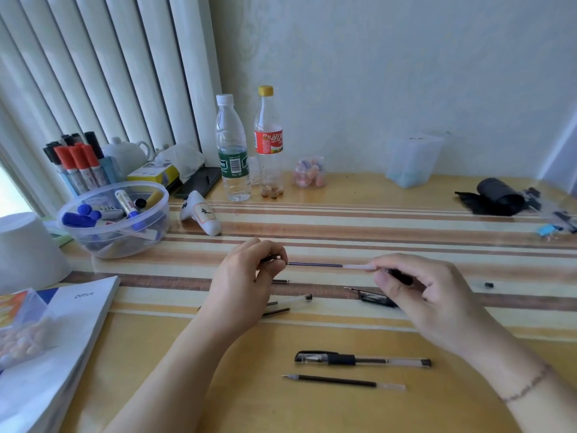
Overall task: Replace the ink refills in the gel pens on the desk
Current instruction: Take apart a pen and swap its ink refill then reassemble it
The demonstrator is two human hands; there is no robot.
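Observation:
A thin ink refill (pixel 327 265) spans the gap between my hands above the striped desk. My left hand (pixel 246 276) pinches its left end together with a small dark pen part. My right hand (pixel 415 289) pinches its pale right end and also grips a black pen piece. A capped gel pen (pixel 362 359) lies near the front edge, with a loose refill (pixel 343 382) just below it. A clear pen barrel (pixel 292 299), a black pen cap (pixel 376 299) and other thin refills (pixel 276 312) lie under my hands.
A clear bowl of markers (pixel 115 220) and a marker holder (pixel 78 164) stand at the left, with a white bowl (pixel 28 248) and an Office book (pixel 71 332). Two bottles (pixel 249 145) stand at the back. A black pouch (pixel 496 196) lies far right.

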